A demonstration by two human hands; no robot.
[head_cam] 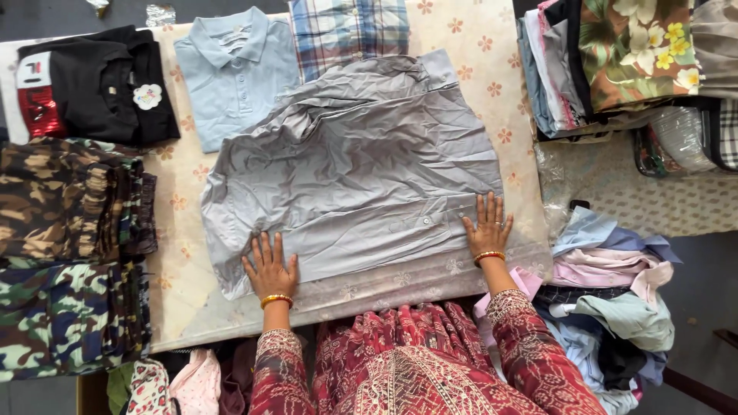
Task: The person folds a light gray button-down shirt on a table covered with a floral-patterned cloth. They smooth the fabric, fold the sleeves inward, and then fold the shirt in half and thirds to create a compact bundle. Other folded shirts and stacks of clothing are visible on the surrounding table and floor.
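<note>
While fingers spread, left hand [270, 266] and right hand [487, 227] press grey shirt [354, 169].

Both hands [270, 269] [487, 227] flat — fingers apparently spread

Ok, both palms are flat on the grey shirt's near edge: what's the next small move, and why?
Probably sweep both hands away from the body to smooth it. The left hand and right hand press flat on the grey shirt, which is spread on the floral-covered table but creased across the middle and bunched near the far-left shoulder.
</note>
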